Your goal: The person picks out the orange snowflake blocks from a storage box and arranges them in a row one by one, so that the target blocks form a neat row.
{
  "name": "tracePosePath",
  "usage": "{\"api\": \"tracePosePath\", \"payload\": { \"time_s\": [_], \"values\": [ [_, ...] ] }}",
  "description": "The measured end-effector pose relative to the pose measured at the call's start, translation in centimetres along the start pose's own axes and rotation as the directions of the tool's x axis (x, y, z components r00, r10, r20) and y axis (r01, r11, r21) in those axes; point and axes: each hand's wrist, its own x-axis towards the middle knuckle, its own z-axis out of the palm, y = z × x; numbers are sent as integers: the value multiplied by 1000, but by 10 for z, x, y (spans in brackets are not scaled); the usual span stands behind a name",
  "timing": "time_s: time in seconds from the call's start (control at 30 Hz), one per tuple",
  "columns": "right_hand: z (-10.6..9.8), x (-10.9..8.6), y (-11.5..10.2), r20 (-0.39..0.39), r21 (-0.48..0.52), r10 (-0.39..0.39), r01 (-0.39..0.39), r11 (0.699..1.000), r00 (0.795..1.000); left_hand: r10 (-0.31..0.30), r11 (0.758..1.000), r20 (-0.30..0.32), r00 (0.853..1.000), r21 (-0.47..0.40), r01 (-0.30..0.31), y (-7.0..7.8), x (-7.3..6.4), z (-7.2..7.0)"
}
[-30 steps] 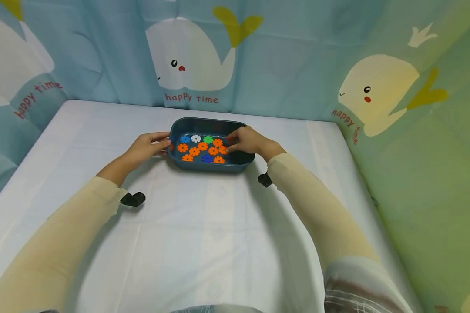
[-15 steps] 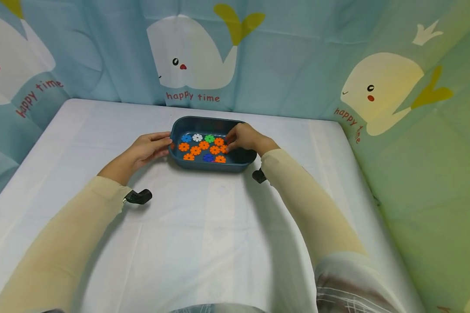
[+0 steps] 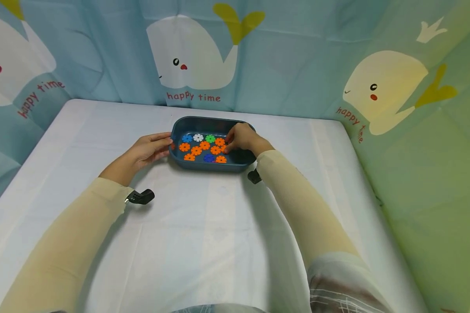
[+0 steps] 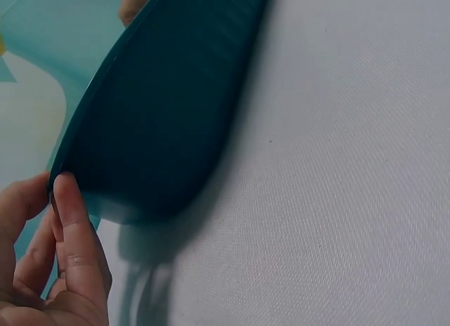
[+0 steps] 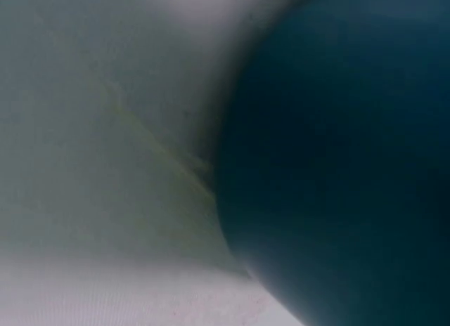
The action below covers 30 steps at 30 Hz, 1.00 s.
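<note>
A dark teal plastic basin (image 3: 215, 167) stands near the far side of the table. Inside lie several flat, notched flower-shaped plastic discs, mostly orange (image 3: 196, 150), plus a white one (image 3: 198, 137), a green one (image 3: 210, 138) and blue ones (image 3: 186, 138). My left hand (image 3: 150, 149) pinches the left rim; the left wrist view shows fingers (image 4: 74, 227) on both sides of the edge. My right hand (image 3: 243, 138) reaches into the basin's right end, fingertips right at an orange disc (image 3: 223, 149); I cannot tell whether it is gripped. The right wrist view shows only the basin's outer wall (image 5: 337, 164).
A pale cloth covers the table (image 3: 172, 243). Behind and to the right hangs a curtain (image 3: 290, 65) with whale prints, close to the table's edges. Black wrist mounts (image 3: 141, 197) stick out from both sleeves.
My right forearm has swung slightly inward to the left, and its fingers now cover more of the rightmost orange disc. My left hand keeps its hold on the rim. The view has shifted slightly.
</note>
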Motion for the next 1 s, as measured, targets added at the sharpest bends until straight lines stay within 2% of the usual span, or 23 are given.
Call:
{"api": "tracePosePath", "payload": {
  "time_s": [0.37, 0.53, 0.73, 1.0],
  "values": [
    [7, -1, -4, -45, -26, 16, -17, 1000, 999, -24, 999, -20, 1000, -21, 23, 0, -1, 0],
    [7, -1, -3, -52, -36, 36, -38, 999, 998, -25, 999, -8, 1000, -34, 25, 0, 0, 0],
    [8, 0, -3, -38, -8, 34, -34, 999, 999, -45, 998, -5, 999, -44, 45, 0, 0, -1],
    [4, 2, -3, -19, 54, 61, -60, 997, 998, -32, 999, -11, 999, -40, 31, 1, 2, 0]
  ]
}}
